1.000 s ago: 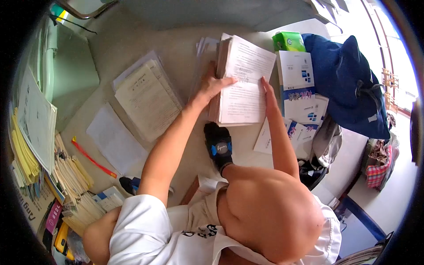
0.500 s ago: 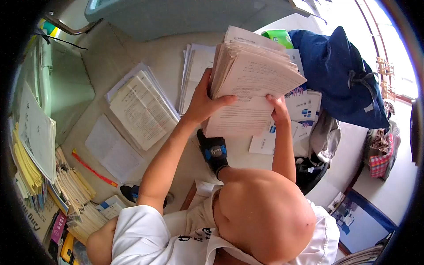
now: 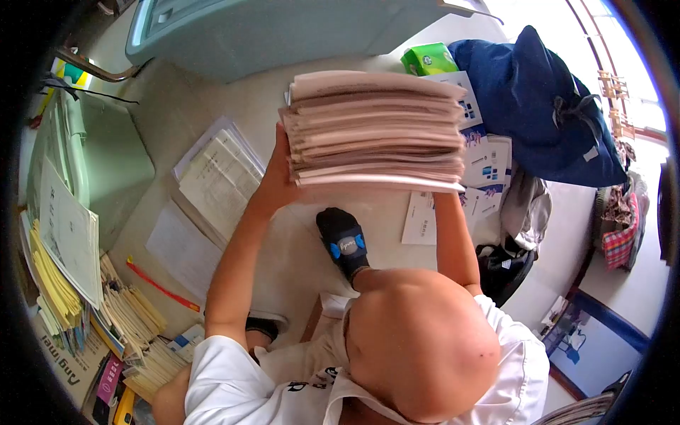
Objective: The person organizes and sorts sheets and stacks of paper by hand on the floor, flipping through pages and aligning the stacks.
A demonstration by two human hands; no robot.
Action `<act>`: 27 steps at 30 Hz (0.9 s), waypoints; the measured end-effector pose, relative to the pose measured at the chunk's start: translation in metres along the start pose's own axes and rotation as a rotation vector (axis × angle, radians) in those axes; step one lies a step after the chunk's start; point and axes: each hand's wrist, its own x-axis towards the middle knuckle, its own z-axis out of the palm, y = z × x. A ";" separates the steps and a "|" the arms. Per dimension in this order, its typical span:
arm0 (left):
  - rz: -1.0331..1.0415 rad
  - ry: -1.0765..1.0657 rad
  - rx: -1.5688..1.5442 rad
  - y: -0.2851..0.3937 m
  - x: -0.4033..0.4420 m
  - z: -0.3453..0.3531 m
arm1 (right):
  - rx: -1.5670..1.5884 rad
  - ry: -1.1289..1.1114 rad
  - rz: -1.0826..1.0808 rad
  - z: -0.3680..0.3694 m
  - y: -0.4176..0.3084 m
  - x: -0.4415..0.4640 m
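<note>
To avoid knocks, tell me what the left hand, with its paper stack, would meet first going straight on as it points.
Beyond the paper stack it holds, the left hand would probably meet the blue-grey container first, though depth is unclear.

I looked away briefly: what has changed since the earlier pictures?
The thick stack of off-white printed paper has tipped up, its layered edges now facing the camera instead of its printed page. The left hand still holds its left side; the right hand is now hidden behind it. The bulky blue cloth bag stayed put.

A green packet [image 3: 430, 59] sits just beside blue fabric [image 3: 531, 113].
</note>
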 end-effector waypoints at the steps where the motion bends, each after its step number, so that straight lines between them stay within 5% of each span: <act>1: 0.148 -0.082 0.067 -0.012 0.007 -0.005 | 0.010 -0.010 0.000 0.004 0.000 0.000; 7: 0.279 -0.072 0.237 -0.038 0.018 -0.030 | 0.121 -0.015 0.072 0.032 0.007 0.008; 12: 0.129 -0.260 -0.224 -0.043 0.024 -0.052 | 0.427 -0.026 0.250 0.039 0.037 0.001; 18: -0.031 -0.212 -0.075 -0.027 0.027 -0.041 | 0.508 0.049 0.375 0.047 0.030 0.007; 20: 0.054 -0.200 0.278 -0.022 0.027 -0.036 | 0.396 0.091 0.304 0.045 0.034 0.007; 25: 0.271 -0.019 0.375 0.002 0.016 0.001 | 0.279 0.076 0.132 0.038 0.019 0.009; 27: 0.425 0.020 0.276 0.007 0.013 0.007 | 0.001 0.062 0.116 0.035 0.009 0.007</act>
